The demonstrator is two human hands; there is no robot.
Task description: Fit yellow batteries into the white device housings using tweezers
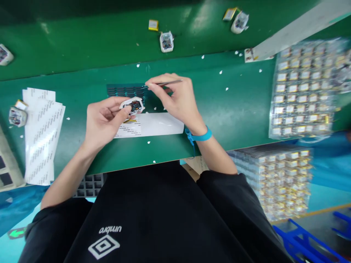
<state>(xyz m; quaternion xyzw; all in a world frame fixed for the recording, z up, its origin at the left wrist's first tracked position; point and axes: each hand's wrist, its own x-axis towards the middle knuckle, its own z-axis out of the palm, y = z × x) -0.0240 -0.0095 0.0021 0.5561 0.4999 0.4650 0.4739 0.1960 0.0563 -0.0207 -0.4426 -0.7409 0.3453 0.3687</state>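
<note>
Left hand (102,118) pinches white, open plastic housing (136,106), left and bodyward of slim metal tweezers (170,83), pointing left, pinched in right hand (177,96).

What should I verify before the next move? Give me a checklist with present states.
1. White plastic housing with exposed circuitry held in the left hand: ok, pinched between thumb and fingers.
2. Slim metal tweezer-like tool held in the right hand: ok.
3. Tool tip apart from the housing: ok, a gap shows.
4. Small part gripped at the tip: cannot tell, too small to see.
5. Bright blue wristband on the right wrist: ok, worn.
6. Green bench top free of small white scraps: not ok, several lie scattered.
</note>
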